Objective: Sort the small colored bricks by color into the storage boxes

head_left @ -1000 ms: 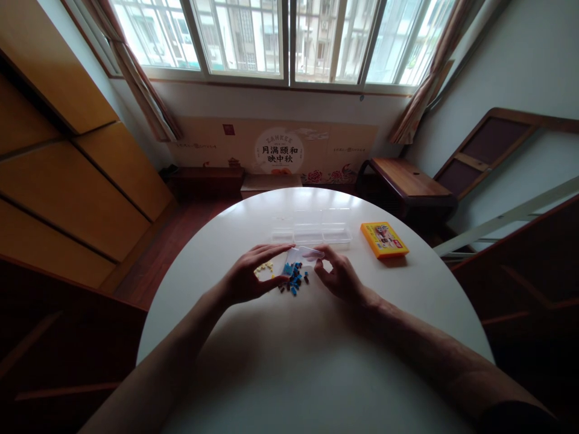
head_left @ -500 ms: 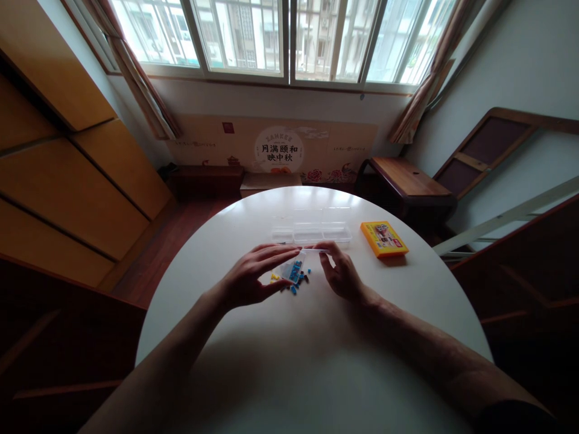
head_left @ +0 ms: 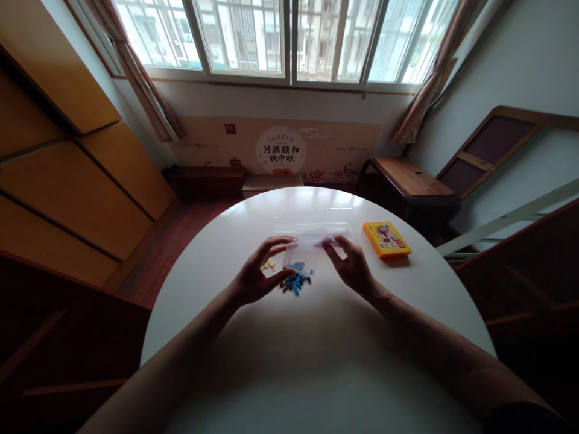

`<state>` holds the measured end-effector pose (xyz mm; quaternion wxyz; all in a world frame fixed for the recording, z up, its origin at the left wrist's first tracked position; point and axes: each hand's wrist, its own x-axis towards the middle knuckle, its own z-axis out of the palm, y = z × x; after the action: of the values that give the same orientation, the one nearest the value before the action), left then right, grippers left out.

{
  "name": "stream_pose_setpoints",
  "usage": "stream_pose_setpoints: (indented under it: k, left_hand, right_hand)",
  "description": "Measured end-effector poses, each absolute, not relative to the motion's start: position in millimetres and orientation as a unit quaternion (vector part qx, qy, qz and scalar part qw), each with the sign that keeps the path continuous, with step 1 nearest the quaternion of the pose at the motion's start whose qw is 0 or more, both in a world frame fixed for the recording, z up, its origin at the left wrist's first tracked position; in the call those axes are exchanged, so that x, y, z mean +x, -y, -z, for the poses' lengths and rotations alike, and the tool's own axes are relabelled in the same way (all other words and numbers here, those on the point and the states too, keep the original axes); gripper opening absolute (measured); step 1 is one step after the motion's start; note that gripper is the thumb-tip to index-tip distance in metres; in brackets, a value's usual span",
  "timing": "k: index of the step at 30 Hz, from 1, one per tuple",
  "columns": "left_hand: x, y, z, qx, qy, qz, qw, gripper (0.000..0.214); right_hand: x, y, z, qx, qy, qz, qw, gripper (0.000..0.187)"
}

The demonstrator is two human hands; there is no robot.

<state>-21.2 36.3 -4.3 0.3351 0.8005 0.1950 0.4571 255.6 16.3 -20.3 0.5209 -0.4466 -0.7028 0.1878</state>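
Note:
My left hand (head_left: 263, 268) grips a small clear plastic box (head_left: 306, 263) from its left side, fingers at the upper edge and thumb at the lower one. The box is tilted over a pile of small blue and dark brown building bricks (head_left: 296, 283) on the table. Some blue pieces show through its clear wall; whether they lie inside or behind it I cannot tell. With fingertips and thumb, my right hand (head_left: 350, 259) pinches the clear lid (head_left: 315, 234) at the box's upper right. Pale yellow bricks (head_left: 269, 265) lie beside my left fingers.
A clear compartment tray (head_left: 346, 231) lies behind my hands on the round white table (head_left: 316, 361). To the right is a yellow-orange box (head_left: 388, 239) with a printed top. Beyond the table stand a wooden bench (head_left: 409, 176) and a low cardboard box (head_left: 272, 181).
The clear box has tipped, its wall now facing me, and the lid is swung up at its top. More blue and brown bricks lie in the pile below. My right hand has shifted slightly right.

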Motion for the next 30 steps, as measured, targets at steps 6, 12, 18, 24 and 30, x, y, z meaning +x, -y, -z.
stream_pose_setpoints:
  k: [6,12,18,24,30]
  left_hand:
    - [-19.0,-43.5,13.6,0.854,-0.262,-0.377,0.246,0.055]
    - [-11.5,-40.9,-2.3,0.899,-0.315,-0.269,0.141,0.047]
    - [33.4,-56.6,-14.6,0.934,-0.305,-0.173,0.067,0.060]
    - [80.2,-84.1,-2.8,0.944,-0.311,-0.108,0.024,0.065]
    - [71.2,-89.3,10.7,0.943,-0.316,-0.095,0.036,0.067]
  right_hand:
    - [309.4,-35.0,-20.9,-0.483,0.736,-0.129,0.456,0.030]
    - [400.2,-50.3,-40.7,-0.519,0.767,-0.060,0.372,0.038]
    - [440.0,-64.9,-32.0,-0.555,0.765,-0.040,0.324,0.038]
    - [433.1,-71.1,-25.3,-0.567,0.750,-0.059,0.335,0.033]
    - [430.7,-71.6,-25.0,-0.567,0.754,-0.055,0.326,0.037]
